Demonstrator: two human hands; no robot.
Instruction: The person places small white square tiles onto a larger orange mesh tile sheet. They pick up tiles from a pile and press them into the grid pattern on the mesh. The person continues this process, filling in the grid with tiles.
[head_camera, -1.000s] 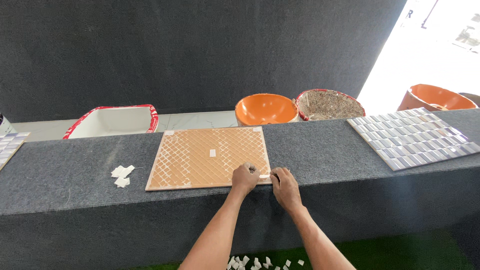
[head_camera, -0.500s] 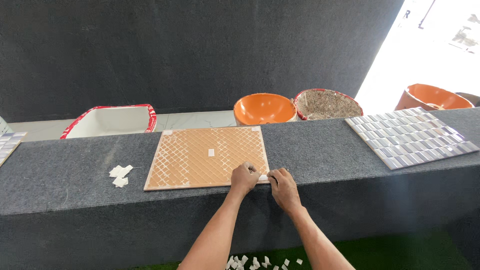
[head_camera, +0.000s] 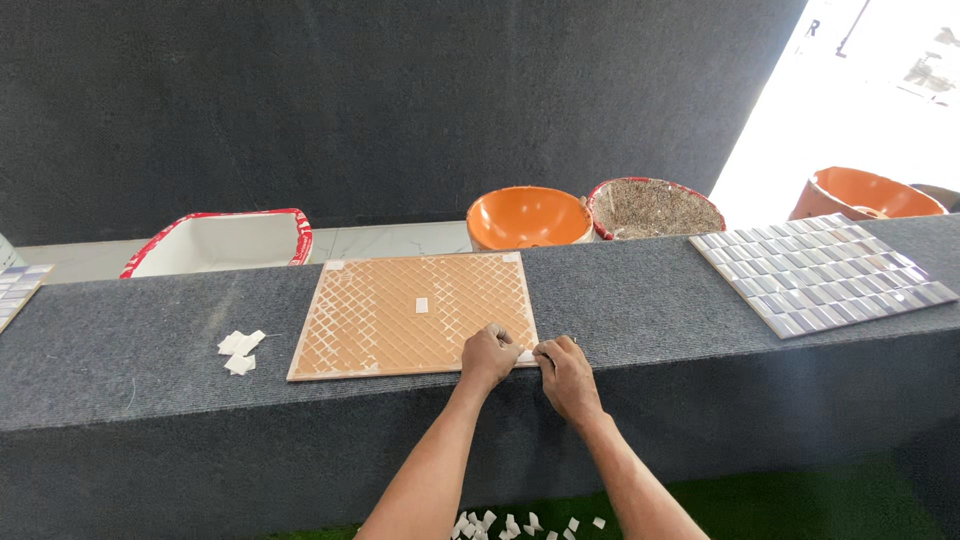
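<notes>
here the left hand (head_camera: 488, 355) and right hand (head_camera: 566, 372) meet at the orange tile's (head_camera: 415, 315) near right corner, fingertips pinching a small white piece (head_camera: 526, 356); the tile lies near the surface's (head_camera: 640, 290) front edge; seemingly fixing that corner piece, which calls for firm pressing.

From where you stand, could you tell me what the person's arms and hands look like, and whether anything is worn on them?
Both forearms enter from the bottom edge bare: no sleeves, gloves, watch or wristband show. The left hand and the right hand are bare too, and I can make out no ring. Nothing above the forearms is in view.
</notes>
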